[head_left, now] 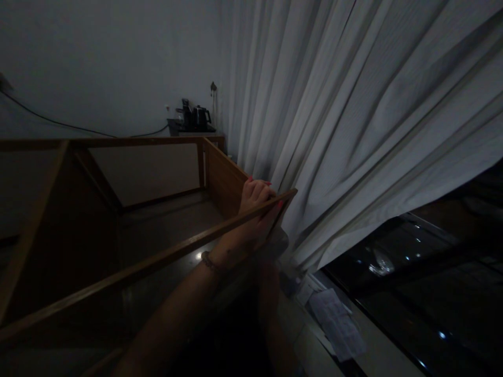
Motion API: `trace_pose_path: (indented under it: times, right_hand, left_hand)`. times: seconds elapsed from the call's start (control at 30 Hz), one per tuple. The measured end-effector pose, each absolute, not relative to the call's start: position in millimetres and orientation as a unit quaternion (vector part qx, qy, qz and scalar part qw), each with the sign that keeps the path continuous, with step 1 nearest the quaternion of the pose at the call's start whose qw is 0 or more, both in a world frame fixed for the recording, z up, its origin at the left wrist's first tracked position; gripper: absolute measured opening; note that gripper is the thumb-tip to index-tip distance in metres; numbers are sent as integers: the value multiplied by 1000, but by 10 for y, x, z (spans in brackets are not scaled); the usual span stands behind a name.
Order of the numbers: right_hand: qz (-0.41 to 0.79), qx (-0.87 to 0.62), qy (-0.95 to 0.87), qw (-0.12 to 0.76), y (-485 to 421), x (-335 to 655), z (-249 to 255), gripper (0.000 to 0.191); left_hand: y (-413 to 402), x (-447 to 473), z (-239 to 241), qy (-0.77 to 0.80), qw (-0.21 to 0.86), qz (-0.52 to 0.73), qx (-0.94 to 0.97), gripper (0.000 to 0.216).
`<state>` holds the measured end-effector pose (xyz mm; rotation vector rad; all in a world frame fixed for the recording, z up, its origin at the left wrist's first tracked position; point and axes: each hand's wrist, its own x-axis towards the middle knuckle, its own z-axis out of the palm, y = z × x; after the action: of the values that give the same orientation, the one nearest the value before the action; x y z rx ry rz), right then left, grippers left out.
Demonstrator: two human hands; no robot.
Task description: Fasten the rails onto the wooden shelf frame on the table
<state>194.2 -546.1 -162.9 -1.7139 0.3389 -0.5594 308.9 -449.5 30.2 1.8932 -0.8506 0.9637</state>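
Note:
A wooden frame (157,256) of rails and panels fills the left half of the dim view. My left hand (257,207) grips its near right corner, where the front rail meets the side panel (223,180). The fingers curl over the panel's top edge and the thumb lies along the rail. A bracelet (210,262) sits on that wrist. Just below it a dark, smeared shape (271,309) looks like my right forearm rising toward the same corner. Its hand is blurred and partly hidden, so I cannot make out its fingers.
A white curtain (353,131) hangs right beside the frame's corner. Behind the frame, a kettle (201,118) stands on a small table by the wall, with a cable (58,124) running along the wall. Papers (338,324) lie by a dark glass pane (432,293) at lower right.

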Motion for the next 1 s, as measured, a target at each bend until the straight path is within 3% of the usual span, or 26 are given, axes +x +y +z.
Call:
trace_pose_path:
  times: [0.33, 0.67, 0.87, 1.0]
  right_hand:
    - [-226, -770, 90, 590, -5480, 1878, -1655, 40]
    - [-204, -851, -68, 479, -5780, 1914, -1736, 42]
    - [-207, -877, -92, 424, -5887, 1983, -1553, 36]
    - [-214, -871, -54, 438, -5845, 1956, -1444, 33]
  left_hand:
    - [-4481, 3094, 302, -344, 413, 385, 750, 17]
    - [-4497, 3100, 286, -335, 423, 381, 750, 16]
    - [-4489, 3103, 278, -329, 420, 374, 759, 12]
    - [-4480, 3101, 280, -333, 417, 380, 756, 12]
